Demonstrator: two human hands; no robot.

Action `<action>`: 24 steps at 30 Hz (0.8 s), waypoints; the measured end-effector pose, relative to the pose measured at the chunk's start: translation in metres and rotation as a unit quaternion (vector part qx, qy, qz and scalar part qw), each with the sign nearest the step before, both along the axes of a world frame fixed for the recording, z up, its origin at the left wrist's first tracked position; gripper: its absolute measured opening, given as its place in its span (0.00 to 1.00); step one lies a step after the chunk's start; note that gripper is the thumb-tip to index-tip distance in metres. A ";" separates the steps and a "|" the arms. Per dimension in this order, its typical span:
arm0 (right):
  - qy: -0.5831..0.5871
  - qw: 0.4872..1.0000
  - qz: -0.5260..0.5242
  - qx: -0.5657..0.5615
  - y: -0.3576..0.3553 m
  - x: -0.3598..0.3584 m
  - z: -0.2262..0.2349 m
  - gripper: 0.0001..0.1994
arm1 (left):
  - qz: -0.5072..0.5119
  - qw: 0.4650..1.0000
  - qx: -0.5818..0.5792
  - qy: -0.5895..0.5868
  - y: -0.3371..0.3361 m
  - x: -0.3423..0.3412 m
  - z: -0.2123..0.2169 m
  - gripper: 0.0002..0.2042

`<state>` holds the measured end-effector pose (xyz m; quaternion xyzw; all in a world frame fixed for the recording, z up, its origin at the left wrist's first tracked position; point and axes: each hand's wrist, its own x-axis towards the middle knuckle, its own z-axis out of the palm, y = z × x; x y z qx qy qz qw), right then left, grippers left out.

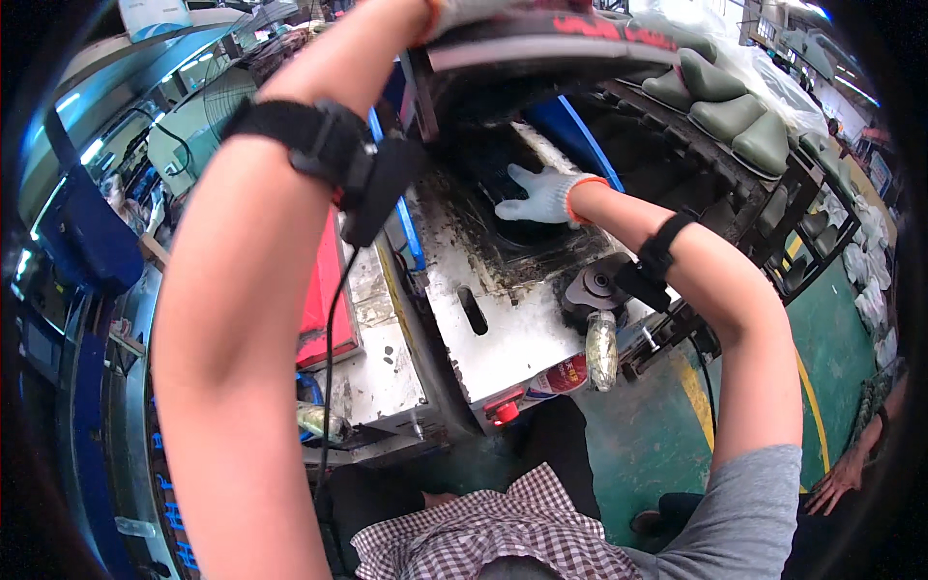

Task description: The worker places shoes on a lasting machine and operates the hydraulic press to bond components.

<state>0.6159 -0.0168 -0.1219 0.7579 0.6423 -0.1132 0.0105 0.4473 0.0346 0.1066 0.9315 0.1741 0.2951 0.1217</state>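
My left hand (pixel 474 10), in a white glove with an orange cuff, is at the upper edge of the view beside the dark raised cover (pixel 551 68) of a machine. Its fingers are blurred and partly cut off. My right hand (pixel 541 196), gloved the same way, reaches under that cover. Thumb and fingers are spread over the black recessed pad (pixel 527 246) on the worn white machine top (pixel 498 348); whether they touch it I cannot tell. Nothing shows in the right hand. Dark straps with small devices and cables circle both forearms.
A lever with a wrapped grip (pixel 600 353) and a red button (pixel 503 414) are at the machine's front. Green foot-shaped forms (pixel 759 135) lie on the rack at right. A red box-like surface (pixel 324 304) stands left. Another person's hand (pixel 839 483) appears far right.
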 end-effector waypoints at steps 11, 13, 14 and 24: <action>0.105 0.914 0.184 0.345 -0.235 -0.050 -0.039 0.27 | -0.003 0.941 0.297 -0.161 -0.063 0.003 -0.175 0.32; 0.083 0.888 0.183 0.413 -0.256 -0.064 -0.059 0.25 | 0.012 0.940 0.296 -0.167 -0.077 0.002 -0.207 0.33; 0.105 0.902 0.149 0.392 -0.259 -0.069 -0.067 0.23 | 0.015 0.935 0.307 -0.175 -0.080 -0.001 -0.223 0.34; 0.036 0.857 0.157 0.490 -0.266 -0.039 -0.098 0.16 | 0.009 0.949 0.273 -0.159 -0.089 -0.003 -0.284 0.37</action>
